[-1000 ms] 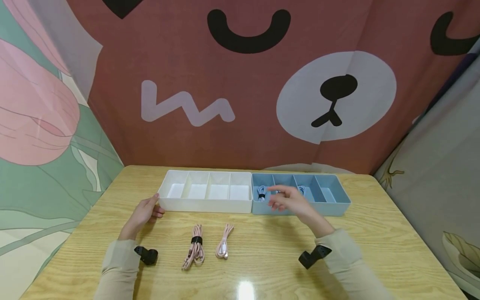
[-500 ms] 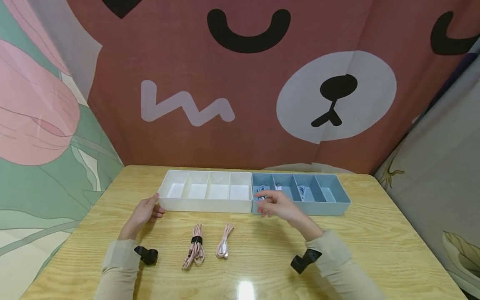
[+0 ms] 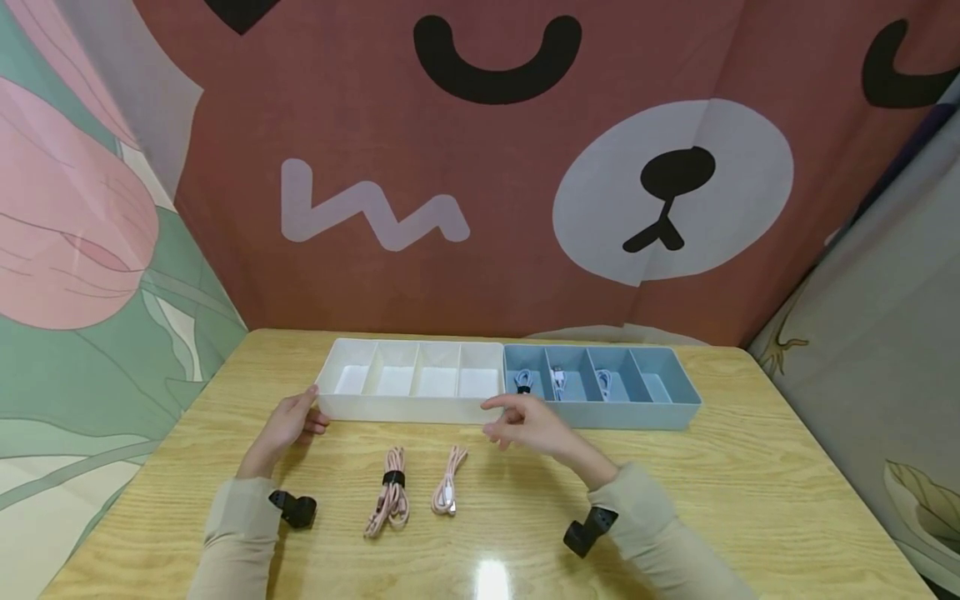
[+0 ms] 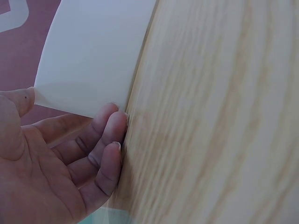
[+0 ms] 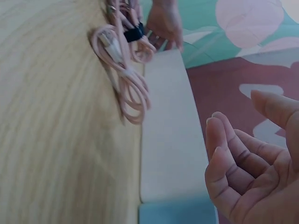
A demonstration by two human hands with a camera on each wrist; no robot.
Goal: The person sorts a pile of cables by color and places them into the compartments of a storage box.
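Note:
My left hand (image 3: 287,423) rests at the left end of the white divided box (image 3: 408,408). In the left wrist view the thumb is at the box's upper corner and the loosely bent fingers (image 4: 100,135) are at its lower corner. My right hand (image 3: 528,425) hovers with nothing in it before the seam between the white box and the blue divided box (image 3: 637,417), its fingers loosely bent. Two pink cables lie on the table: a thicker bundle (image 3: 392,496) with a black strap, and a smaller coil (image 3: 447,483) with a white plug, left of the right hand.
Blue cables sit in the blue box's three left compartments: a strapped coil (image 3: 523,381), a cable with a white plug (image 3: 558,382) and another coil (image 3: 604,383). A printed curtain (image 3: 495,283) hangs behind the table (image 3: 735,500).
My right hand has moved left and toward me, from over the blue box to in front of the seam, uncovering the blue cables. The left hand and pink cables have stayed put.

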